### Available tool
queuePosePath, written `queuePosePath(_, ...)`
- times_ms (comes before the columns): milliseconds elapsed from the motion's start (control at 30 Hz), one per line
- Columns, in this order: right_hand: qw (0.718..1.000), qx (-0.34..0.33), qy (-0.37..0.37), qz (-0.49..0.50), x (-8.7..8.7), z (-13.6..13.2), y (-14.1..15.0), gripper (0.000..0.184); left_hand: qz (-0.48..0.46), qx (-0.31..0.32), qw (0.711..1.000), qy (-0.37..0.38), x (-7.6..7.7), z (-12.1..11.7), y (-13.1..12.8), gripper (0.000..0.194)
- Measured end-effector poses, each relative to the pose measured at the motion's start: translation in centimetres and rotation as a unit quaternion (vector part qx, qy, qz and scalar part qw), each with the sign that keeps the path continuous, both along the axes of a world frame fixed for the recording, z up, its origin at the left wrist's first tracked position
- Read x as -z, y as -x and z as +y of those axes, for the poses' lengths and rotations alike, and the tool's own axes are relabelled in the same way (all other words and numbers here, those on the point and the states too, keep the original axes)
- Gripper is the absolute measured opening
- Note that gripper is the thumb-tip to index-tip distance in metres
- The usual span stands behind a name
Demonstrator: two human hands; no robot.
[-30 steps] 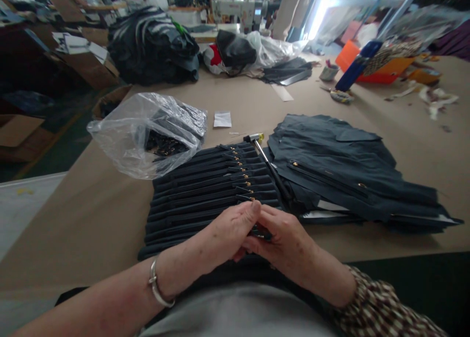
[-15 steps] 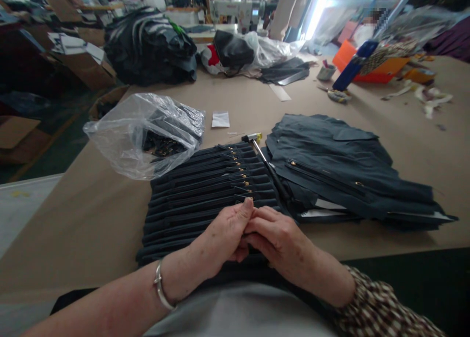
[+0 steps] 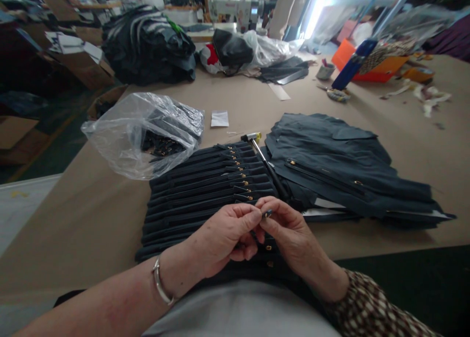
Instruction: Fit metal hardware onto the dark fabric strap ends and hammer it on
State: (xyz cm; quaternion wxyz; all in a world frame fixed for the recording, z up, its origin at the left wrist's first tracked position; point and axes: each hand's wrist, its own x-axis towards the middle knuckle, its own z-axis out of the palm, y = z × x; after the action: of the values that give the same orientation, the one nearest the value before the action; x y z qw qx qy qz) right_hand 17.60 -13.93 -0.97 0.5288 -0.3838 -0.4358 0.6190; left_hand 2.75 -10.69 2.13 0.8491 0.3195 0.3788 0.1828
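My left hand [image 3: 223, 234] and my right hand [image 3: 293, 234] meet fingertip to fingertip above a row of overlapped dark zippered fabric pieces [image 3: 183, 204]. Between them they pinch a small dark piece [image 3: 267, 213] with a metallic glint; its exact kind is too small to make out. Both hands are closed, and fingers partly hide the piece. Gold-coloured zipper sliders line the right part of the row. Just beyond, a hammer [image 3: 265, 159] with a yellow-tipped head lies between the row and a stack of dark fabric panels [image 3: 330, 151], whose top panel has a zipper.
A clear plastic bag [image 3: 113, 136] of dark pieces overlaps the row's far left corner. Behind it lies a small white packet [image 3: 219, 118]. Farther back are thread snips [image 3: 337, 95], a small cup [image 3: 325, 71], an orange box [image 3: 385, 72] and a dark fabric heap [image 3: 147, 48].
My fingers have shifted slightly right and parted a little, so the small dark piece now shows between the fingertips. The right hand has turned and its thumb is now visible.
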Motion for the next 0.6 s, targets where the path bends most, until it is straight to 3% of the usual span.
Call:
queuePosePath(133, 0.993, 0.043, -0.037, -0.1, -0.1, -0.5, -0.4, 0.005, 0.078, -0.011, 0.996, -0.04, 0.2, 0.0, -0.2, 0.033)
queuePosePath(267, 0.955, 0.043, -0.098, -0.277, -0.6, -0.9, -1.7, 0.003, 0.142, 0.036, 0.98, -0.134, 0.6, -0.1, -0.3, 0.035)
queuePosePath(400, 0.954, 0.006, -0.044, -0.297, -0.5, -1.6, -2.6, 0.007, 0.198, 0.07, 0.957, -0.202, 0.6, -0.3, -0.4, 0.024)
queuePosePath(500, 0.953, -0.022, 0.005, -0.302, 0.1, -2.3, -2.9, 0.007, 0.255, 0.127, 0.911, -0.298, 0.5, -0.5, -0.4, 0.017)
queuePosePath(600, 0.929, -0.06, 0.005, -0.366, 0.5, -3.0, -3.2, 0.01, 0.311, 0.212, 0.835, -0.401, 0.6, -0.8, -0.4, 0.022)
